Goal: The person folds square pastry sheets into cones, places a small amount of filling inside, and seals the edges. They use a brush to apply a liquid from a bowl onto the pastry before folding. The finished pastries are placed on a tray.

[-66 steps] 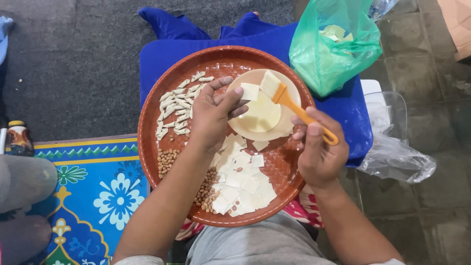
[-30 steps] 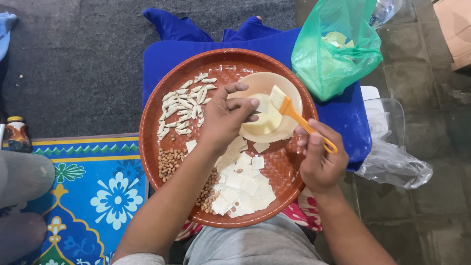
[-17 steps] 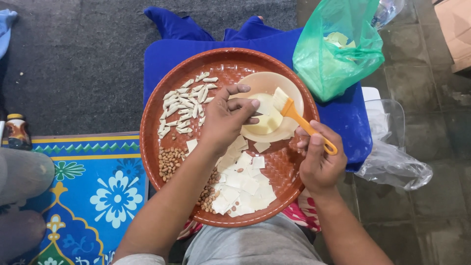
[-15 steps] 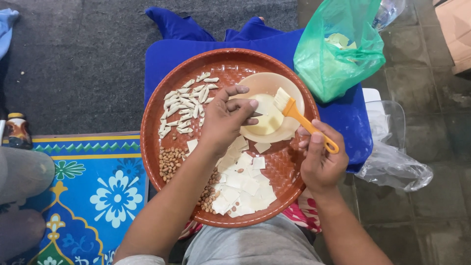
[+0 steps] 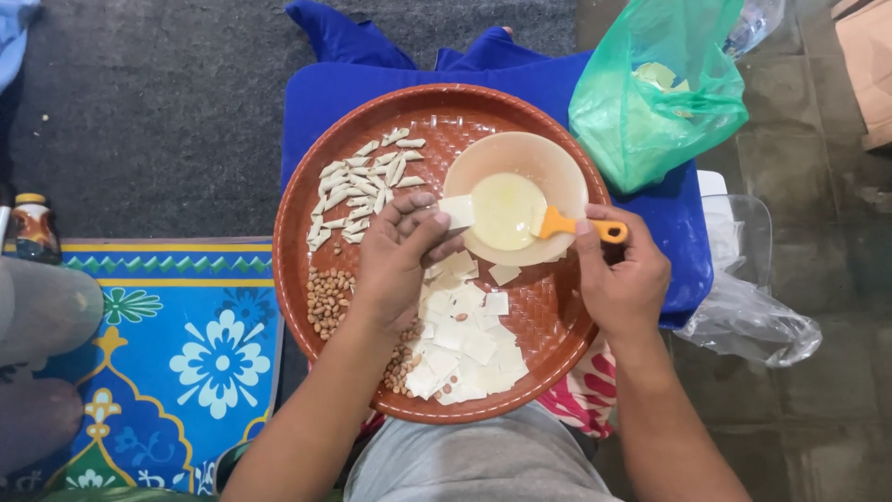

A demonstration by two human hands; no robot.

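A round brown woven tray (image 5: 437, 112) rests on a blue surface. On it sit a pale bowl (image 5: 548, 158) of yellowish liquid, a heap of white square wrappers (image 5: 465, 349), rolled white pieces (image 5: 358, 191) and peanuts (image 5: 325, 302). My left hand (image 5: 400, 256) pinches one white square wrapper (image 5: 457, 212) at the bowl's left rim. My right hand (image 5: 623, 279) holds an orange brush (image 5: 581, 226) by its handle, with the brush end lying in the bowl.
A green plastic bag (image 5: 655, 93) stands at the tray's upper right. Clear plastic (image 5: 743, 316) lies on the right. A blue patterned mat (image 5: 177, 353) covers the floor on the left, with a small bottle (image 5: 32, 228) at its far left edge.
The stack of wrappers that lay in the bowl is gone; the bowl now shows only liquid. My left hand has lifted one wrapper to the rim. The brush has dropped flatter into the bowl.
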